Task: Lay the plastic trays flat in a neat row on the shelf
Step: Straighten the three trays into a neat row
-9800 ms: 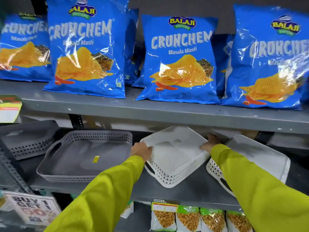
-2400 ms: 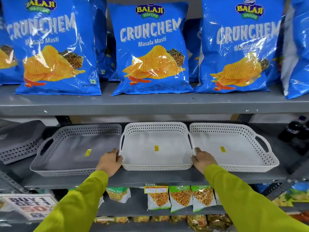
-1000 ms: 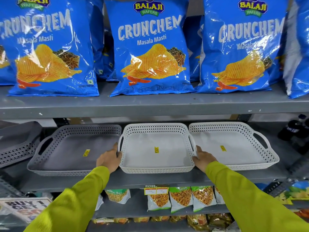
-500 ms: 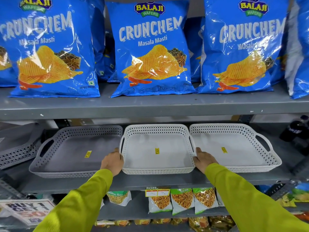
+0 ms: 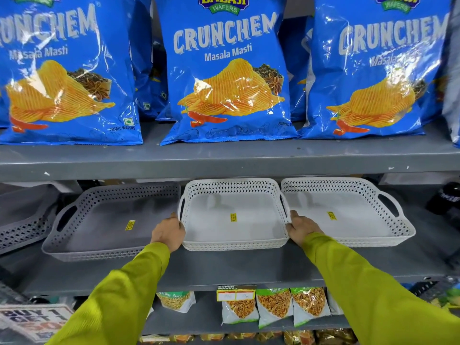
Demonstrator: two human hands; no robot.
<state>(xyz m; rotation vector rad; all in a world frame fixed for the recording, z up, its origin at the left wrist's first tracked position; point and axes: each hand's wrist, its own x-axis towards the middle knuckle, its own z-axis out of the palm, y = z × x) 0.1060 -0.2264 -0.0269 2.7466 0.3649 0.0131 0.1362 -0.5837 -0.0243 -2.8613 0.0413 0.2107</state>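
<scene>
Middle white tray (image 5: 234,235) lies flat on the shelf (image 5: 224,267) between grey tray (image 5: 104,235) and right white tray (image 5: 348,220) — left hand (image 5: 168,232) and right hand (image 5: 302,227) grip its side handles. Bags (image 5: 229,70) above read "BALAJI WAFERS CRUNCHEM Masala Masti".

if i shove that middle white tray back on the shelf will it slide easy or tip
The middle white tray would probably slide rather than tip: it lies flat, low and wide on the smooth grey shelf. It looks light, being empty with perforated walls. Those thin walls may flex slightly where the left hand and right hand press its sides.
</scene>
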